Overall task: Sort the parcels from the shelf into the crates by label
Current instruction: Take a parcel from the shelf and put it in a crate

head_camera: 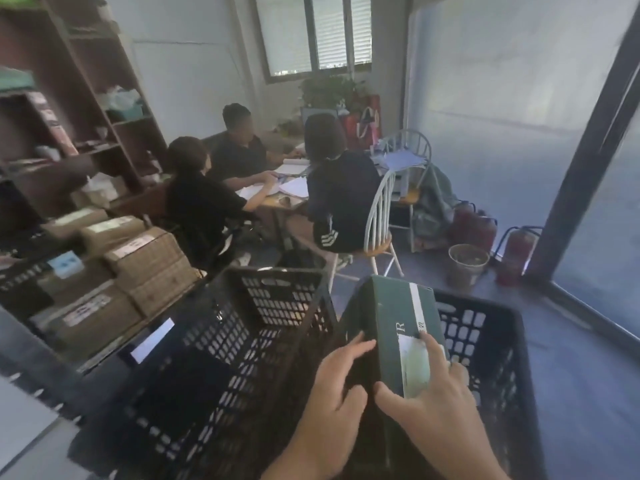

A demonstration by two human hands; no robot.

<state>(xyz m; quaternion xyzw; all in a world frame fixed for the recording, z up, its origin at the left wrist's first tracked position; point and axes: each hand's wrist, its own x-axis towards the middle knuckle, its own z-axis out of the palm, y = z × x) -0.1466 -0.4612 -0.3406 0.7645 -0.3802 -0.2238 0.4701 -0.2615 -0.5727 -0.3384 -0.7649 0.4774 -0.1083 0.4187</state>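
- here, lower right of the frame: left hand [337, 382] and right hand [429, 393] grip a green parcel [401, 327] over the right black crate [498, 344]
- left: brown parcels [145, 254] stacked by a shelf [86, 98]
- centre: people at a table [277, 202], blue floor [571, 358]

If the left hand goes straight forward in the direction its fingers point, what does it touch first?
The left hand already rests against the side of the dark green box. Sliding onward along it, it would probably meet the far wall of the right crate, though depth is unclear.
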